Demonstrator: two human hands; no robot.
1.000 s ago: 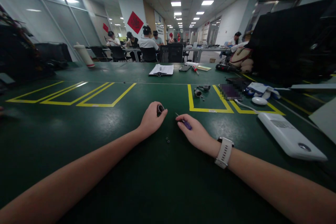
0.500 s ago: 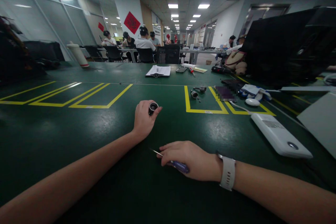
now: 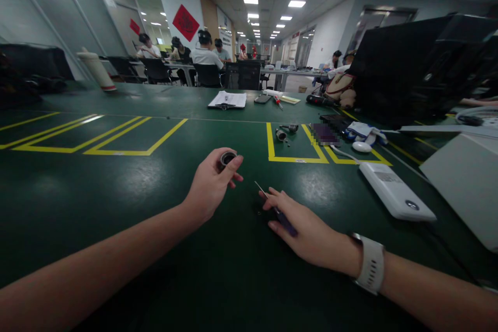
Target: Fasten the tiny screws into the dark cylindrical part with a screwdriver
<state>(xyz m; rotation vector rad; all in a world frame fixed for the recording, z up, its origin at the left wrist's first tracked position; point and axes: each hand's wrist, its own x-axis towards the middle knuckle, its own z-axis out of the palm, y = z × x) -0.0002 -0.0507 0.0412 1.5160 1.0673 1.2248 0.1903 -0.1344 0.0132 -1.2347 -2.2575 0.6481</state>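
My left hand (image 3: pixel 210 184) is closed around a short, dark, round metal connector part (image 3: pixel 227 158), its open ring end facing me. It is held above the green table, and my fingers hide most of its body. My right hand (image 3: pixel 305 225) holds a screwdriver (image 3: pixel 286 223) with a dark purple handle. Its thin metal shaft slants up and left toward my left hand, with the tip apart from the part. A tiny dark piece (image 3: pixel 259 212) lies on the table just left of my right fingers.
Two similar metal parts (image 3: pixel 280 135) and tiny bits lie inside a yellow-taped area. A white power bank (image 3: pixel 397 192) with a cable, a white mouse-like object (image 3: pixel 362 147) and a glove (image 3: pixel 365 132) are on the right. A clipboard (image 3: pixel 227 99) lies farther back.
My right hand has moved forward and right with the screwdriver, whose tip now points more upward. My left hand has turned slightly, still holding the connector part. The view has shifted a little.
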